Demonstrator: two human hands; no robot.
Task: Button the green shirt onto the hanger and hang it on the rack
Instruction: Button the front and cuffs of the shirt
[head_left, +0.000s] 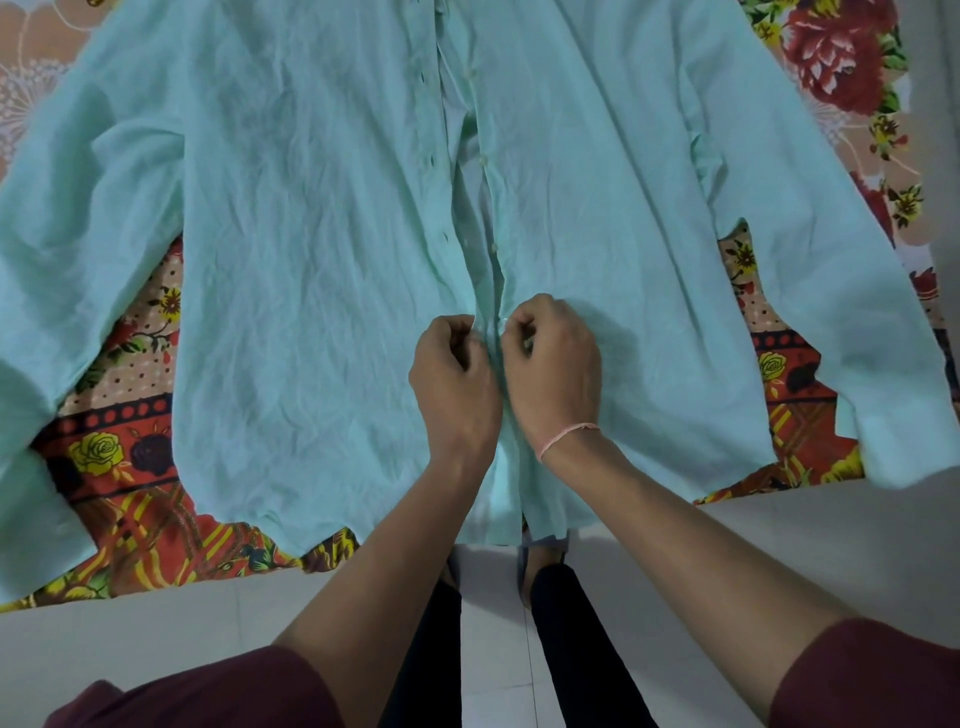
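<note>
A pale green shirt (311, 234) lies spread flat, front up, on a bed, its sleeves stretched out to both sides. Its front placket runs up the middle and gapes open above my hands, with small buttons (485, 161) showing along the right edge. My left hand (454, 374) pinches the left placket edge low on the shirt. My right hand (553, 364), a pink thread around its wrist, pinches the right edge against it. The two hands touch at the placket. No hanger or rack is in view.
The bed is covered with a floral sheet (119, 457) in red, yellow and pink. The shirt's hem hangs over the bed's near edge. Below are a white tiled floor (493, 597) and my legs in black trousers.
</note>
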